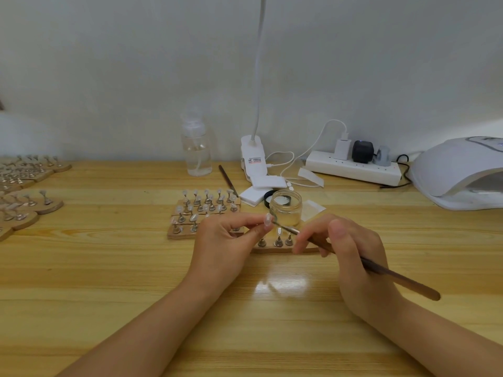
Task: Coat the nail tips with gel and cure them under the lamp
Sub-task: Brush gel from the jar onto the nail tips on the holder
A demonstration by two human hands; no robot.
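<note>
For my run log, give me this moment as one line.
left hand pinches nail tip | right hand holds brush on tip | gel jar open

A clear pump bottle (196, 148) part-filled with clear liquid stands at the back of the wooden tabletop (109, 268), near the white wall (136, 63). To its right, a white clip-on lamp base (253, 159) lies with its gooseneck (260, 63) rising out of view. Just beside it rests a stack of white pads (261, 187). Further right, a white power strip (353, 167) carries a white charger (342, 149), a black plug (362, 151) and a grey plug (381, 155), with a white cable (313, 148) looping across.
</note>
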